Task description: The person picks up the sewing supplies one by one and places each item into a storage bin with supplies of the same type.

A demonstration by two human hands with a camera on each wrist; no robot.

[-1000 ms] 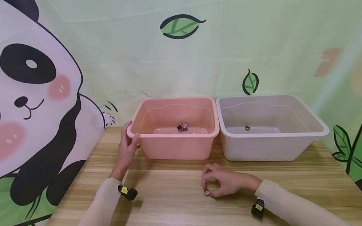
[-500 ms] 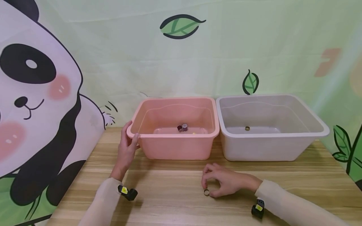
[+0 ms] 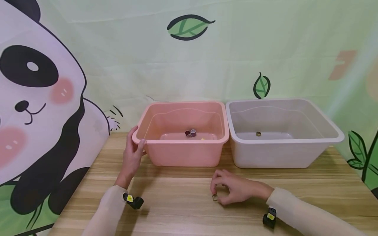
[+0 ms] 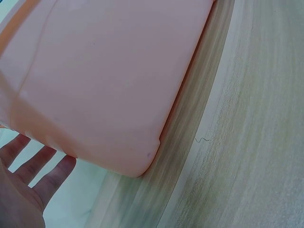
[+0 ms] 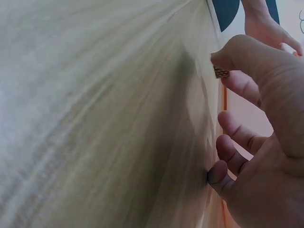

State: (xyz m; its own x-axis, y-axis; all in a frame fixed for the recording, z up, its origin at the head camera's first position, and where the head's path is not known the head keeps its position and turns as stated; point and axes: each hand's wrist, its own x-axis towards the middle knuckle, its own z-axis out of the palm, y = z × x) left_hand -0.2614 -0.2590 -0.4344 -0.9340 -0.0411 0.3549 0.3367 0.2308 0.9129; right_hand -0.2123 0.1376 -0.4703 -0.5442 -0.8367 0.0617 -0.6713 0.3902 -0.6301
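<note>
My right hand (image 3: pixel 234 188) pinches a small gold-coloured ring (image 3: pixel 215 197) between thumb and index finger, low over the wooden table. In the right wrist view the band of the ring (image 5: pixel 221 72) shows a textured outer side, and the other fingers are spread apart from it. My left hand (image 3: pixel 133 158) holds the front left corner of the pink bin (image 3: pixel 184 154), thumb at the front rim. From the left wrist camera, several fingers (image 4: pixel 54 178) lie along the bin's side. Inside this bin are small dark red (image 3: pixel 188 133) and grey (image 3: pixel 193 132) spool-like pieces and a bit of yellow.
Close against the pink bin's right side stands a light grey bin (image 3: pixel 274 154), with another gold-coloured ring (image 3: pixel 258 134) on its floor. Both bins are at the back of the table (image 3: pixel 174 203), before a printed cloth (image 3: pixel 141 65) with a panda and leaves.
The ring has tipped over and shifted slightly away from me as the right thumb and index finger drew closer together on it. My left hand and both bins have stayed put.
</note>
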